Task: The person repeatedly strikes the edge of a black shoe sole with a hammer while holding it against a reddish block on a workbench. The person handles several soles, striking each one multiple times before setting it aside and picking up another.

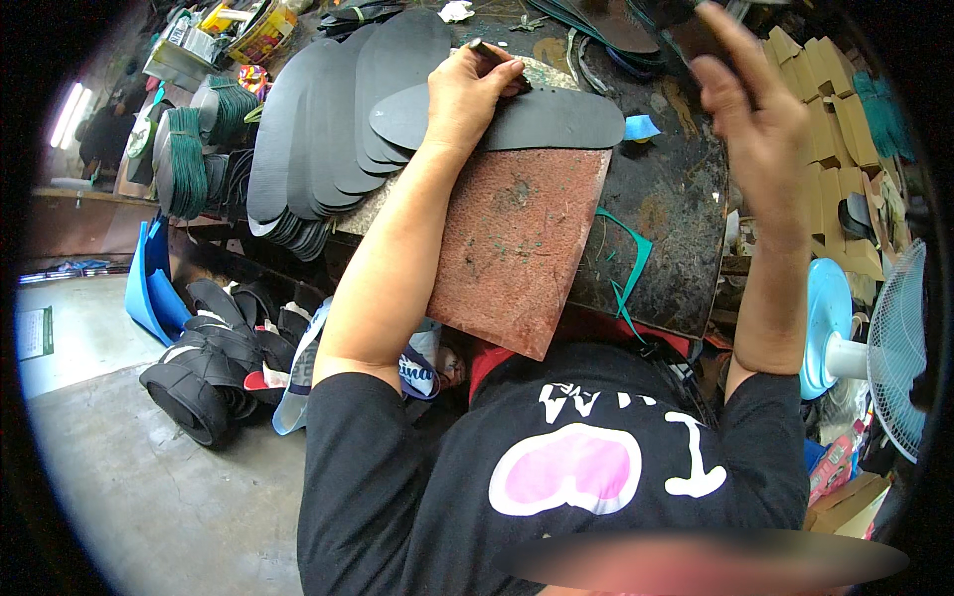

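Observation:
My left hand (467, 97) is closed around a short rod-shaped punch (481, 47), its top end sticking up past the fingers. It rests on the far edge of a black shoe sole (556, 121), where a few small dark marks show. Under the sole lies a worn reddish-brown board (522, 238) that juts toward my body. Raised on the right, my right hand (752, 109) is smeared by motion. Something dark shows near its fingertips at the top edge, but whether the hand holds it is unclear.
Overlapping black soles (318, 129) are fanned out at the left. Bundles of green cord (186, 164) stand beyond them. A green strip (633, 263) and a blue scrap (641, 127) lie on the dark table (676, 238). A fan (894, 353) is at the right, black pieces (204, 377) below left.

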A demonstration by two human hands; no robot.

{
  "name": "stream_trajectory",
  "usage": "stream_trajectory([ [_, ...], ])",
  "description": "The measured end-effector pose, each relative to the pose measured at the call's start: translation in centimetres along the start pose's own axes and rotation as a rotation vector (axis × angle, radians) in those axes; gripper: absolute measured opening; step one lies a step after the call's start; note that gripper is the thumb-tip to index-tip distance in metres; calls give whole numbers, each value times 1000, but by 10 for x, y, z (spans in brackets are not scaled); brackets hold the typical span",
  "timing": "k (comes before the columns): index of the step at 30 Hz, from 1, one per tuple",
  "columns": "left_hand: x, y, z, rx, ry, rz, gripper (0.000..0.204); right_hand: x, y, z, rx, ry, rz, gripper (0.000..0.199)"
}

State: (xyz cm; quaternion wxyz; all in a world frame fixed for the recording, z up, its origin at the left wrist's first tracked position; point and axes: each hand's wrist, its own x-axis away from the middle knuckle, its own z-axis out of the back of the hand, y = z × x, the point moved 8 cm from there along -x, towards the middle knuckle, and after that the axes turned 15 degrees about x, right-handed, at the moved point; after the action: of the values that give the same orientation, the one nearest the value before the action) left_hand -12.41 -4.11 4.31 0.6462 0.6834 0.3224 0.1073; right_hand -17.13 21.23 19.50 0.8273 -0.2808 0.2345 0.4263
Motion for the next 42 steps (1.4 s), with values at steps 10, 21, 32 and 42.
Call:
stream_trajectory([
  [10,10,33,-45,-755,-193,-490,16,4,-9,-50,8,-69,85,43],
  [21,-6,0,28,448,247,-72,11,51,36,-99,346,-306,-41,44],
  [32,-5,-4,15,84,35,79,16,53,37,-100,349,-271,-9,45],
  [42,-18,25,18,202,-6,-38,11,45,38,-99,402,-343,7,43],
])
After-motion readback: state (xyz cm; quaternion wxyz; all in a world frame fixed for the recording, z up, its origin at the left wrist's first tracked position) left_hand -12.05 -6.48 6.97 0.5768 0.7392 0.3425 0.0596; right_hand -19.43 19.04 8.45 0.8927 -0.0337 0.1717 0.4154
